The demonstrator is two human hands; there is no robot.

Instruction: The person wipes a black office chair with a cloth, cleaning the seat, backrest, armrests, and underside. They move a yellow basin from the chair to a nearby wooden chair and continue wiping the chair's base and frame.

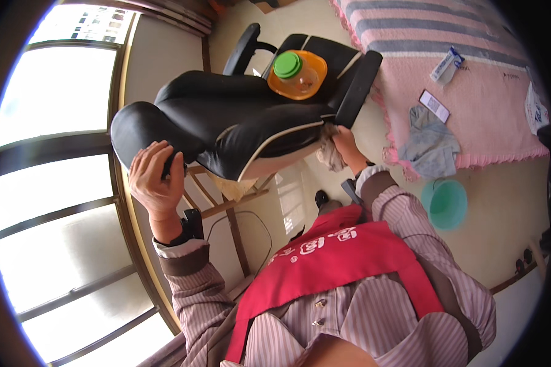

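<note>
Your left grip (157,177) rests half open, slightly bent over the headrest (139,129) of the black chair (226,109). Your right grip (348,148) is closed around a crumpled cloth (330,156) at the chair's side, near an armrest (357,89).

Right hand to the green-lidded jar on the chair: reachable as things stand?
Probably yes, with a small detour: the right hand holds a cloth, and the near armrest stands close to the direct path. Nothing covers the jar in its orange tray.
</note>
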